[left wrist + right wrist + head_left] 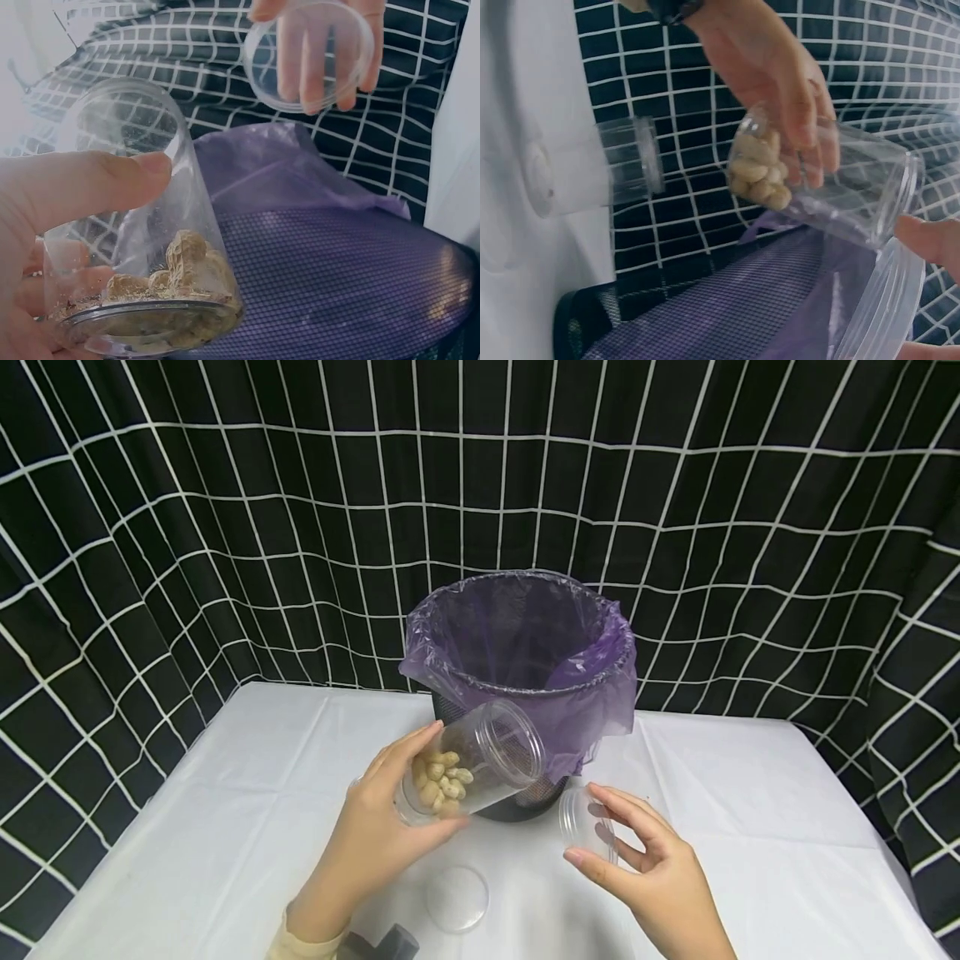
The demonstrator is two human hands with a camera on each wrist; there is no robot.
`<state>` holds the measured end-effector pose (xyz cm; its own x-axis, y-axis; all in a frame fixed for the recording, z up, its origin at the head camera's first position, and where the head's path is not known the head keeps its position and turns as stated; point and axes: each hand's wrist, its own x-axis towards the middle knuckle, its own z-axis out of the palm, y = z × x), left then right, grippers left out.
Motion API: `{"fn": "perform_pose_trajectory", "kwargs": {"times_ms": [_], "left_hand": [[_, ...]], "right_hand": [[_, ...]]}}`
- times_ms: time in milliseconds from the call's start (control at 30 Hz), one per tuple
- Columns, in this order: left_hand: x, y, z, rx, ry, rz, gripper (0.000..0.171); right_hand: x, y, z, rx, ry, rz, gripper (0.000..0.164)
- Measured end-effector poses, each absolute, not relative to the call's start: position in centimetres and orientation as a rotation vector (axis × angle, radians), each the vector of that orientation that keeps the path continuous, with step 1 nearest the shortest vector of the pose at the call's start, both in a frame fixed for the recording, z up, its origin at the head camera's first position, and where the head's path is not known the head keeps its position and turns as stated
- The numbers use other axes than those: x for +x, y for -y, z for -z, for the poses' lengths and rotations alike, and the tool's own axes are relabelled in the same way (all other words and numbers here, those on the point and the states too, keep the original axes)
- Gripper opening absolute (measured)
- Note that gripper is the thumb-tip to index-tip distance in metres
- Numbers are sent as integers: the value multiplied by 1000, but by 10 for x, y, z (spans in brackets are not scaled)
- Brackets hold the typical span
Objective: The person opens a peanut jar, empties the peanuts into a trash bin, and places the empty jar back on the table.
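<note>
My left hand (390, 810) grips a clear plastic jar (487, 756), fingers and thumb round its body. The jar is tilted with its uncovered mouth toward the right. Several peanuts in shells (441, 783) lie at its bottom end; bits of shell also show in the left wrist view. My right hand (648, 864) pinches a clear round lid (577, 827) by its edge, apart from the jar in the head view. Just behind the jar stands a black mesh bin (528, 793) lined with a purple bag (600, 693).
A second clear jar (634, 161) stands on the white table, mostly hidden behind my left hand in the head view. A clear disc (457, 899) lies on the white tablecloth (262, 793) near the front. Black curtain with a white grid (480, 468) surrounds the table.
</note>
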<state>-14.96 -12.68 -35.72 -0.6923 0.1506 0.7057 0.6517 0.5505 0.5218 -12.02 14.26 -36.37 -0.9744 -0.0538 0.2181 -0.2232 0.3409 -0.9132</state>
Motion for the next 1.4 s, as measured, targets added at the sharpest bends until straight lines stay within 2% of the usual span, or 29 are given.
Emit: {"fn": "perform_pose_trajectory", "kwargs": {"times_ms": [467,867,1400], "left_hand": [[-147,133,352,-506,2230,1278,89],[-145,141,348,-407,2259,1523,88],[-148,144,345,-373,2198,1669,83]], "right_hand": [[-123,-139,386,109,2561,-1668,60],[-123,-136,405,236,2526,-1645,60],[-130,-134,426,190,2599,-1644,58]]}}
